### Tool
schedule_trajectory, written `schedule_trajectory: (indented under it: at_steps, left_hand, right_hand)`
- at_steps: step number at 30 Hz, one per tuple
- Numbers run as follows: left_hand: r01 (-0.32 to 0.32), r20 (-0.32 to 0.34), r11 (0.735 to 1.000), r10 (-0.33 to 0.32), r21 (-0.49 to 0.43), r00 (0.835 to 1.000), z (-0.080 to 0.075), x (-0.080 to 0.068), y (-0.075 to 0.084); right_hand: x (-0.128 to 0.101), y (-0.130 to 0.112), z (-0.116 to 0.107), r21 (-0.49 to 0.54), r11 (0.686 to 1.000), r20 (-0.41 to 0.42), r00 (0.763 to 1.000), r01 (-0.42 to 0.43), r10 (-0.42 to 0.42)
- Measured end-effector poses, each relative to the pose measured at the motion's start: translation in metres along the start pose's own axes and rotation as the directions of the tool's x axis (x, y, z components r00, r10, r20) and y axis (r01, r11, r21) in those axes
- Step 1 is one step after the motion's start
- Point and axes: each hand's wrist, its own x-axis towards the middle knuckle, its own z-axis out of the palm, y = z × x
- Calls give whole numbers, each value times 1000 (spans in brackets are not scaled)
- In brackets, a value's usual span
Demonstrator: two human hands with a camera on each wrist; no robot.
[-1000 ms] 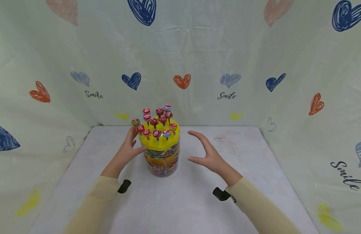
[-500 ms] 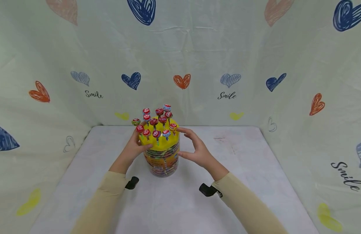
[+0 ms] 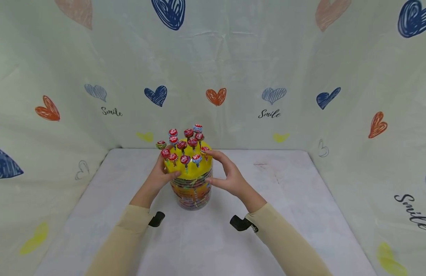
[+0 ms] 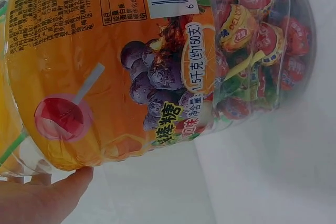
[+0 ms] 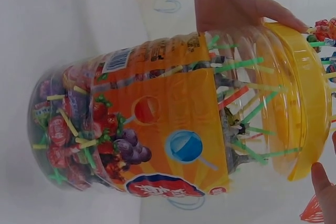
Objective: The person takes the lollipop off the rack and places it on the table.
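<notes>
A clear plastic jar of wrapped lollipops stands upright on the table, with an orange fruit-printed label. Its yellow lid bears several lollipops on upright sticks. My left hand grips the lid from the left, thumb at the front edge and fingers partly hidden behind the candies. From the right, my right hand curves round the lid, fingertips beside a lollipop at the rim and thumb lower at the jar's neck. More lollipops with green, yellow and red sticks show through the jar wall in the right wrist view.
The white table reaches back to a pale curtain printed with hearts and "Smile". Both forearms wear beige sleeves, with a dark wrist camera below each hand.
My right hand has come left from beside the jar onto the lid's right side. My left hand has shifted right, its thumb further over the lid. The jar stays in place.
</notes>
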Motion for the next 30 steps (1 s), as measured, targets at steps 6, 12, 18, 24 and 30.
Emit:
schedule_trajectory:
  at_steps: [6, 12, 18, 24, 30]
  left_hand:
    - [-5, 0, 1000, 5, 12, 1000, 1, 0, 1]
    - [-9, -1, 1000, 9, -23, 1000, 3, -1, 2]
    - [27, -14, 998, -28, -49, 1000, 3, -7, 0]
    - [24, -23, 999, -24, -38, 999, 4, -11, -1]
    - [0, -19, 1000, -1, -29, 1000, 7, -7, 3]
  right_hand:
    - [0, -1, 0, 12, 1000, -19, 1000, 14, -14]
    - [2, -3, -3, 9, 1000, -23, 999, 30, -30]
    - [4, -5, -4, 29, 997, -25, 997, 75, -75]
    - [-1, -9, -9, 82, 984, -69, 986, 158, -152]
    - [-15, 6, -20, 160, 982, -131, 988, 103, -83]
